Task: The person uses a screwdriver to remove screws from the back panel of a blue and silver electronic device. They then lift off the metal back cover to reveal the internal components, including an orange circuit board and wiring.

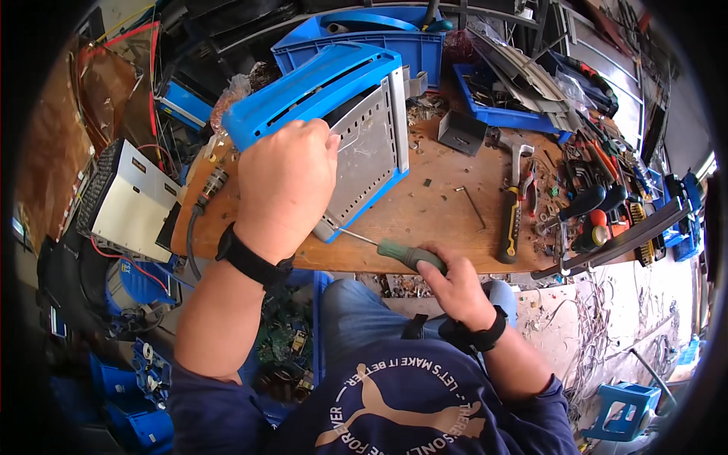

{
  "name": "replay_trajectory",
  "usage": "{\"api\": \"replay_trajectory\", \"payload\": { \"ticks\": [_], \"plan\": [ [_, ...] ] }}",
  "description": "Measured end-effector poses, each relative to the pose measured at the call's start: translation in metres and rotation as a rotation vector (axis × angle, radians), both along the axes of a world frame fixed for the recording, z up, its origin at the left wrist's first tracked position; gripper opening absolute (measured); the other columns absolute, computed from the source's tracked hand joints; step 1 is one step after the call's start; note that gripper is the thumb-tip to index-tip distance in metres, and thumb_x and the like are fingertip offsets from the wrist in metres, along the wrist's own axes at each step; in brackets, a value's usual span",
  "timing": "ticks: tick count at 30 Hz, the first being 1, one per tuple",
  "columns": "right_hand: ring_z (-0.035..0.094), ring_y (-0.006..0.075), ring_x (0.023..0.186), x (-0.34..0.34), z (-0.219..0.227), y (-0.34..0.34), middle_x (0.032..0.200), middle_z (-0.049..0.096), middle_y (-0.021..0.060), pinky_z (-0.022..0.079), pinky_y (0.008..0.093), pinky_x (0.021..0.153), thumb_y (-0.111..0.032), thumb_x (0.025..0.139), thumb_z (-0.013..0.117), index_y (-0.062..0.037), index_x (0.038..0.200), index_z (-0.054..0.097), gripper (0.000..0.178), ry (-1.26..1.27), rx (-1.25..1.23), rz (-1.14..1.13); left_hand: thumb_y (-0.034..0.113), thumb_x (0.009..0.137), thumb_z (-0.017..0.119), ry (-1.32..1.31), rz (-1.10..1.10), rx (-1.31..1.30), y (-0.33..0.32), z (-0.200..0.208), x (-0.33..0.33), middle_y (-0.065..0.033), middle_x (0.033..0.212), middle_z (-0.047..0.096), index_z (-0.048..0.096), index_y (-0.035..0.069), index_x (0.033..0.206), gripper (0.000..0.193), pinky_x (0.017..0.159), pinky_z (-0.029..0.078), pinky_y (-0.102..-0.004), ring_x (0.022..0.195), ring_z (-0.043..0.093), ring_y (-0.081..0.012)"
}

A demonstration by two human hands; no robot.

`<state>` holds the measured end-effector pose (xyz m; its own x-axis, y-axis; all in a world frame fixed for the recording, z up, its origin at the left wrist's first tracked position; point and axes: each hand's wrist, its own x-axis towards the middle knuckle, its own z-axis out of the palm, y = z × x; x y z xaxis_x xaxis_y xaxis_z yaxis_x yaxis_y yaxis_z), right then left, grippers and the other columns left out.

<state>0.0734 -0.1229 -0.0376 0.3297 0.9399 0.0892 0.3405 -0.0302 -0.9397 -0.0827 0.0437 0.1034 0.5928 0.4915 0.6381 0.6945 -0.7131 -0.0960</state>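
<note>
Closest to the eye is a dark blue shirt [394, 413]. Past it sits a big brown wooden bench [440, 220]. On the bench, left of the middle, a blue and grey case [368, 148] leans at a tilt, and its low near corner is by the front edge. I think the step now is work on that low corner. The next move seems to need a case that does not wobble, and a slow, careful push or twist at the corner.

Now the arms. The left arm [216, 315] comes up from the bottom and leans a bit right. The right arm [523, 360] comes from the low right and points up and left.

The left hand [284, 178] is bent over in front of the case, with its back to us. Its fingertips are hidden, so I cannot tell if it grips the case. The right hand [459, 288] is wrapped around the end of a green screwdriver [406, 254]. The thin metal rod points left at the corner. I cannot tell if its tip is stuck in a gap.
</note>
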Motion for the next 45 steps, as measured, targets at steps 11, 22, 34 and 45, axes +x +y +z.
{"api": "replay_trajectory", "payload": {
  "ticks": [11,22,34,45],
  "plan": [
    [0.063,0.0316,0.094,-0.009,-0.016,0.0,0.1,0.065,0.0233,0.048,0.0367,0.083,-0.015,0.088,0.061,0.0061,0.114,0.059,0.033,-0.103,0.002,-0.04,0.021,0.088,0.063,-0.048,-0.036,-0.06,-0.002,0.001,-0.001,-0.014,0.072,0.062,0.059,0.004,0.075,0.022,0.058,0.047,-0.0456,0.068,0.06,-0.0359],
    [0.063,0.0381,0.088,-0.012,-0.018,0.0,0.095,0.064,0.0256,0.049,0.0417,0.077,-0.016,0.086,0.062,0.0053,0.111,0.061,0.033,-0.072,0.02,-0.075,0.021,0.088,0.063,-0.041,-0.024,-0.061,-0.001,0.0,0.0,-0.0135,0.073,0.062,0.059,0.004,0.076,0.021,0.058,0.047,-0.0451,0.069,0.061,-0.0354],
    [0.055,0.0093,0.057,-0.014,-0.031,-0.003,0.075,0.059,0.0044,0.047,0.0232,0.051,-0.015,0.095,0.057,0.0039,0.118,0.056,0.03,0.555,-0.15,0.005,0.017,0.087,0.064,-0.01,-0.015,0.003,-0.001,0.0,0.001,-0.0122,0.071,0.064,0.064,0.004,0.079,0.015,0.058,0.053,-0.0377,0.064,0.066,-0.0298],
    [0.053,0.009,0.054,-0.024,-0.055,0.003,0.076,0.058,0.0053,0.044,0.023,0.05,-0.009,0.088,0.066,0.0004,0.115,0.056,0.031,-0.119,0.274,0.001,0.019,0.088,0.063,-0.092,-0.052,-0.142,-0.001,0.001,0.003,-0.0195,0.069,0.059,0.056,0.002,0.075,0.023,0.059,0.046,-0.0474,0.068,0.059,-0.0398]
  ]
}}
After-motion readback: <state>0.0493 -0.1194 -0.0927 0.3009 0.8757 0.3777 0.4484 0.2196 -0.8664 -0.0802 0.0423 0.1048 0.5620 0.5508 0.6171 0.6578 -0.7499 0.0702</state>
